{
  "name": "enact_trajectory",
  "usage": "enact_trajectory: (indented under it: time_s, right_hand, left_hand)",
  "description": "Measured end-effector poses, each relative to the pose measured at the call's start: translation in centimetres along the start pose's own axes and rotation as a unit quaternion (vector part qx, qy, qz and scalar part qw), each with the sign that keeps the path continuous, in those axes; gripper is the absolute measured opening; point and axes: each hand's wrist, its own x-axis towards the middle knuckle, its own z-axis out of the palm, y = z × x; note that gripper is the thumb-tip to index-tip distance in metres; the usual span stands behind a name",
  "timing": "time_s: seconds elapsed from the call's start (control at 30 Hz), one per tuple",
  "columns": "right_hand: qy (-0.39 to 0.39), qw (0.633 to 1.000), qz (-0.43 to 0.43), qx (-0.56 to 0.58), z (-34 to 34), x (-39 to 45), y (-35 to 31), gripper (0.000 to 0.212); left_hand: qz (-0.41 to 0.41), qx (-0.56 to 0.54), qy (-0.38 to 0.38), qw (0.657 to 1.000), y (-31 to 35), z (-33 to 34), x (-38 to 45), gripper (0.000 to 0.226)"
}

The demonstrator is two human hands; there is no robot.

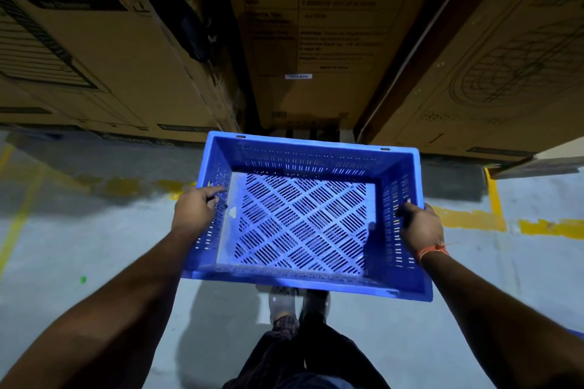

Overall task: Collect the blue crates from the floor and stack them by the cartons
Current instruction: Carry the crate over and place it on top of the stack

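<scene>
Left fingers (218,191): curled over the left rim of the crate, tips dipping inside the wall; they clasp it.
Right fingers (406,210): wrapped over the right rim, tips inside the slotted wall, thumb hidden; they clasp it too.
Left hand (196,208): on the crate's left side, about midway along that wall.
Right hand (422,227): on the opposite side, roughly level with the left; an orange thread (433,251) circles the wrist.
Crate (303,218): blue, slotted, nothing in it, held between both hands above the floor, open side up, in front of the body.
Key relation: the crate's long axis runs left to right between the hands; the cartons stand straight ahead, just past its far rim. Neither hand is nearer, so the put-down likely goes forward and down.
Cartons (331,41): tall brown boxes in a row, printed with labels, with dark gaps between them.
Floor (79,230): pale grey concrete with worn yellow lines.
Room: dim storeroom; the person's feet show below the crate.
</scene>
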Motion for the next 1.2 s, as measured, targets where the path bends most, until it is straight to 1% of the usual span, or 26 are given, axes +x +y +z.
enact_trajectory:
  time_s: [0.23,0.47,0.73,0.9,1.03,1.2]
  right_hand:
    - [-0.005,1.0,0.009,0.013,0.2,-0.9,0.3,0.034]
    - [0.013,0.999,0.021,0.022,0.9,-1.4,0.5,0.032]
    - [0.01,0.999,0.023,0.038,0.8,-1.8,0.8,0.031]
    - [0.011,1.0,0.013,0.023,1.0,-1.7,0.5,0.029]
    - [0.001,1.0,0.011,0.016,1.0,-0.9,1.0,0.032]
    - [0.005,1.0,0.008,0.012,1.3,-0.7,1.1,0.033]
  left_hand:
    - [-0.005,0.005,0.0,1.0,-0.4,0.4,-0.8,0.03]
    - [0.013,0.003,-0.009,1.0,-0.1,-0.2,-0.7,0.03]
    - [0.024,0.028,-0.003,0.999,0.1,-0.1,-1.3,0.032]
    - [0.008,0.036,0.0,0.999,-0.2,-0.2,-0.9,0.031]
    - [0.006,0.055,0.009,0.998,0.2,0.1,-1.1,0.03]
    - [-0.003,0.057,0.0,0.998,-0.2,0.3,-0.7,0.028]
